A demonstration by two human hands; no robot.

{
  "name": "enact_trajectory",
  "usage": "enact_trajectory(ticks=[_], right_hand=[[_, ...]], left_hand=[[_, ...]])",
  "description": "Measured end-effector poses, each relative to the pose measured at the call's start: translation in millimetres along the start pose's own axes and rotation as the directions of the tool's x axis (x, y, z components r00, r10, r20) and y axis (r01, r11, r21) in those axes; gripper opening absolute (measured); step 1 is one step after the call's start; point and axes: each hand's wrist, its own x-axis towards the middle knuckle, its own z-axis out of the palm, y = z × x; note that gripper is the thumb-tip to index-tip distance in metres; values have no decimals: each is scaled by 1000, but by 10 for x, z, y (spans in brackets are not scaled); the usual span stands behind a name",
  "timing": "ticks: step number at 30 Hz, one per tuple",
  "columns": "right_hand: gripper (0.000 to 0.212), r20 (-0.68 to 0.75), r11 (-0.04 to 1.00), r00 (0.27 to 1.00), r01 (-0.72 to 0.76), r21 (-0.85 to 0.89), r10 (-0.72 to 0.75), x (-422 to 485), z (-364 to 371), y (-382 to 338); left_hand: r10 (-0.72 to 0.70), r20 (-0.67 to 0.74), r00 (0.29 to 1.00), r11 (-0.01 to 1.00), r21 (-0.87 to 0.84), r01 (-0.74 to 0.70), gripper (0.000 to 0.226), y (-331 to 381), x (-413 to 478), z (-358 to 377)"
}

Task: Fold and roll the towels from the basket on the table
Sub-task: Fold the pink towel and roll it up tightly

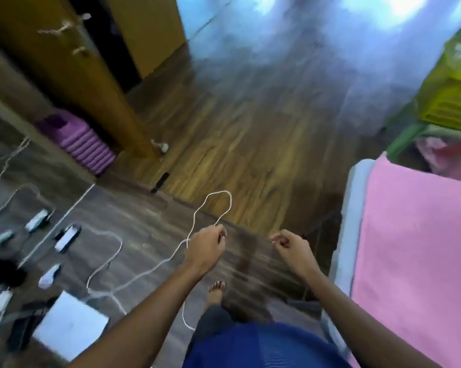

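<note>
A pink towel [415, 248] lies spread flat on the table [353, 208] at the right. Beyond it stands a yellow-green slatted basket [452, 107], with pink cloth [436, 152] just below it. My left hand [206, 247] is held out over the floor, fingers curled, pinching a white cable [213, 205] that loops up and trails down to the floor. To its right, my right hand [290, 244] has its fingers curled in a pinch; what it pinches is too thin and blurred to tell. Both hands are left of the table and touch no towel.
The view is motion-blurred. Wooden floor [237, 144] stretches ahead. At the left lie several small devices, more cables and a white box [70, 328]. A purple ribbed object [86, 147] sits by a wooden cabinet [72, 70]. My bare foot [217, 292] stands below my hands.
</note>
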Motion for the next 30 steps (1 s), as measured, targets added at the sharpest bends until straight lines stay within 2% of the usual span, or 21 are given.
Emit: enact_trajectory(ticks=[3, 6, 9, 13, 16, 19, 23, 25, 30], right_hand=[[9, -196, 990, 972, -112, 86, 127, 34, -63, -4], [8, -369, 960, 888, -228, 161, 273, -29, -135, 57], [9, -511, 911, 756, -306, 277, 410, -162, -229, 232], [16, -633, 831, 538, -363, 422, 556, -363, -276, 570], [17, -674, 760, 364, -407, 506, 643, -521, -259, 788], [15, -708, 709, 230, -486, 510, 668, -667, -201, 951], [25, -656, 528, 63, -653, 542, 752, -746, -39, 1028], [31, -638, 462, 3, -692, 554, 770, -706, 26, 1011], [46, -669, 434, -59, -718, 544, 741, -526, 95, 1033]], left_hand=[[191, 85, 978, 980, 40, -195, 11, 109, 579, -104], [383, 206, 900, 917, 32, -397, 10, 382, 1060, -97], [553, 323, 768, 806, 27, -591, 12, 821, 1445, 60], [680, 451, 578, 649, -2, -761, 19, 1464, 1760, 443], [749, 496, 440, 533, -56, -844, 20, 1913, 1849, 726], [785, 545, 295, 397, -77, -915, 19, 2300, 1931, 984], [788, 595, 156, 234, -55, -971, 19, 2737, 2091, 1287], [795, 599, 99, 134, -15, -991, 22, 2944, 2195, 1405], [751, 660, -17, -65, 48, -997, 37, 3363, 2644, 1705]])
